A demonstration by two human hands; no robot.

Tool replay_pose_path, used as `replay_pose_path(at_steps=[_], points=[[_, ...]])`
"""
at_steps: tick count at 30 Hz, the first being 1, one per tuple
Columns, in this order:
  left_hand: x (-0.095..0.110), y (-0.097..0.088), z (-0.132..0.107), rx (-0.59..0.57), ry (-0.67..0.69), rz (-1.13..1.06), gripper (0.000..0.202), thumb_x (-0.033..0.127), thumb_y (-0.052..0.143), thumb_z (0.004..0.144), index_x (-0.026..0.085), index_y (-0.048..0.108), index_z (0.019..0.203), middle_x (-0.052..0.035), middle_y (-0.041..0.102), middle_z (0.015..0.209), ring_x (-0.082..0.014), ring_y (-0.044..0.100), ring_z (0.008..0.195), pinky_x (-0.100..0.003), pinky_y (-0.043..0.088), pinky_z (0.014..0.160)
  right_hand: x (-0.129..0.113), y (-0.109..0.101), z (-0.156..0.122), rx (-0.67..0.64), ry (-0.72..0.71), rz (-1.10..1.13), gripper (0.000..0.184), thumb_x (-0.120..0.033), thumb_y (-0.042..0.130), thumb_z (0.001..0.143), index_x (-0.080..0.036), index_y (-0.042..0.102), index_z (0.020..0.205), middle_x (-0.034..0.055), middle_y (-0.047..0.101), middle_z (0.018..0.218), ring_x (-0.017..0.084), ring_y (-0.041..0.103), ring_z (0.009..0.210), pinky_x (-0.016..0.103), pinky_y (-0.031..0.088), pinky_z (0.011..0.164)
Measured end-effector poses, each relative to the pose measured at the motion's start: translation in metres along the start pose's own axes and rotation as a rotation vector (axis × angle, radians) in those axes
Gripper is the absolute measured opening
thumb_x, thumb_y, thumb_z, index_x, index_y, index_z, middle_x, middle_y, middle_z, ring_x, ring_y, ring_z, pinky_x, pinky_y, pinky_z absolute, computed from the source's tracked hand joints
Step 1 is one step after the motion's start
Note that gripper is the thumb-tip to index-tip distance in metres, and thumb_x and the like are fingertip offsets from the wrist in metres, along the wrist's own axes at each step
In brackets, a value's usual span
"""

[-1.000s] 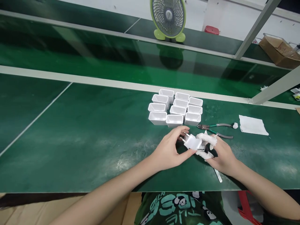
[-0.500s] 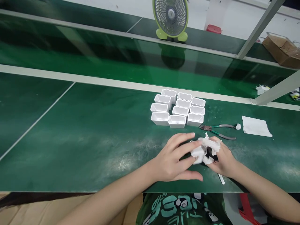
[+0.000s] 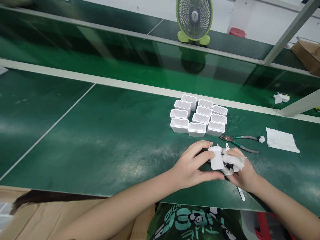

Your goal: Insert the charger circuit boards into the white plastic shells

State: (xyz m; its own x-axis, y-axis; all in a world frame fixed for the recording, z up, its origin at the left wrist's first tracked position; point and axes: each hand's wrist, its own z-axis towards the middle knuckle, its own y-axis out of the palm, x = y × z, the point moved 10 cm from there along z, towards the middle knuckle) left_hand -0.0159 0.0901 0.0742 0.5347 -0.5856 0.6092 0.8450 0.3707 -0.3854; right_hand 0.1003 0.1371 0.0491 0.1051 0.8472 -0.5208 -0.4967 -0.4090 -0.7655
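Observation:
My left hand (image 3: 193, 166) is closed round a white plug adapter (image 3: 216, 158), its two metal pins pointing away from me. Against the adapter's right side, my right hand (image 3: 243, 173) presses a crumpled white cloth (image 3: 235, 161), fingers wrapped in it. Both hands hover just above the green bench (image 3: 100, 143) near its front edge. Behind them stands a cluster of several white open plastic shells (image 3: 198, 115) in rows.
Green-handled cutters (image 3: 238, 140) and a small white wad (image 3: 261, 139) lie right of the shells, with a folded white cloth (image 3: 282, 140) further right. A thin white strip (image 3: 241, 193) lies under my right wrist. A green fan (image 3: 194, 20), a red object (image 3: 237, 32) and a cardboard box (image 3: 308, 55) sit on the far shelf.
The adapter has been turned in my hands: pins pointed left, then it was hidden under the cloth, and now stands upright with pins away. The camera view has shifted left.

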Motion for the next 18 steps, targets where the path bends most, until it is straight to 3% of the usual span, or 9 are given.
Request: replay_pose_path(at_steps=[2, 6, 8, 12, 14, 16, 18], points=[[0.004, -0.001, 0.001, -0.011, 0.023, -0.064, 0.048, 0.057, 0.062, 0.091, 0.012, 0.057, 0.109, -0.0176, 0.06, 0.108, -0.0267, 0.066, 0.103, -0.038, 0.06, 0.085, 0.0, 0.002, -0.001, -0.026, 0.002, -0.011, 0.021, -0.014, 0.054, 0.094, -0.019, 0.051, 0.114, 0.0114, 0.056, 0.105, 0.023, 0.051, 0.088, 0.035, 0.049, 0.077], [0.003, 0.001, 0.003, -0.051, -0.015, -0.05, 0.015, 0.026, 0.064, 0.095, 0.014, 0.057, 0.103, -0.0149, 0.061, 0.106, -0.0219, 0.064, 0.096, -0.033, 0.058, 0.078, 0.002, 0.001, -0.003, -0.026, 0.008, -0.023, 0.017, -0.012, 0.055, 0.093, -0.02, 0.05, 0.107, 0.0097, 0.053, 0.101, 0.021, 0.048, 0.083, 0.034, 0.046, 0.072], [0.002, 0.003, 0.003, -0.067, -0.043, -0.027, 0.015, 0.021, 0.068, 0.091, 0.015, 0.056, 0.098, -0.0133, 0.06, 0.103, -0.0205, 0.063, 0.091, -0.032, 0.057, 0.077, 0.001, 0.001, -0.003, -0.032, -0.01, -0.04, 0.018, -0.01, 0.055, 0.093, -0.02, 0.05, 0.107, 0.0105, 0.052, 0.103, 0.021, 0.047, 0.083, 0.033, 0.046, 0.072], [-0.003, 0.005, 0.004, -0.065, -0.095, 0.007, 0.027, 0.035, 0.069, 0.091, 0.017, 0.049, 0.087, -0.0099, 0.059, 0.097, -0.019, 0.061, 0.089, -0.032, 0.056, 0.079, -0.006, 0.005, 0.001, -0.059, -0.082, -0.134, 0.018, -0.01, 0.053, 0.094, -0.017, 0.052, 0.11, 0.0134, 0.053, 0.105, 0.022, 0.046, 0.086, 0.033, 0.045, 0.07], [-0.005, 0.001, 0.004, -0.04, -0.107, 0.009, 0.038, 0.049, 0.068, 0.089, 0.018, 0.047, 0.088, -0.0101, 0.06, 0.098, -0.0203, 0.062, 0.091, -0.033, 0.056, 0.08, -0.008, 0.005, 0.002, -0.054, -0.095, -0.156, 0.022, -0.008, 0.051, 0.093, -0.017, 0.052, 0.113, 0.014, 0.054, 0.105, 0.023, 0.047, 0.087, 0.033, 0.047, 0.069], [-0.006, -0.008, 0.006, 0.033, -0.095, -0.011, 0.046, 0.061, 0.063, 0.089, 0.018, 0.048, 0.094, -0.0124, 0.061, 0.103, -0.023, 0.063, 0.096, -0.035, 0.055, 0.081, -0.011, -0.002, 0.0, -0.03, -0.087, -0.141, 0.032, -0.006, 0.05, 0.091, -0.018, 0.052, 0.12, 0.0143, 0.054, 0.106, 0.023, 0.052, 0.09, 0.034, 0.05, 0.069], [-0.005, -0.024, 0.007, 0.157, -0.065, -0.055, 0.044, 0.06, 0.055, 0.094, 0.016, 0.049, 0.101, -0.0139, 0.061, 0.106, -0.0241, 0.062, 0.1, -0.036, 0.054, 0.081, -0.016, -0.014, -0.003, 0.017, -0.073, -0.118, 0.037, -0.008, 0.05, 0.09, -0.021, 0.053, 0.126, 0.0134, 0.056, 0.105, 0.023, 0.057, 0.089, 0.034, 0.054, 0.07]])
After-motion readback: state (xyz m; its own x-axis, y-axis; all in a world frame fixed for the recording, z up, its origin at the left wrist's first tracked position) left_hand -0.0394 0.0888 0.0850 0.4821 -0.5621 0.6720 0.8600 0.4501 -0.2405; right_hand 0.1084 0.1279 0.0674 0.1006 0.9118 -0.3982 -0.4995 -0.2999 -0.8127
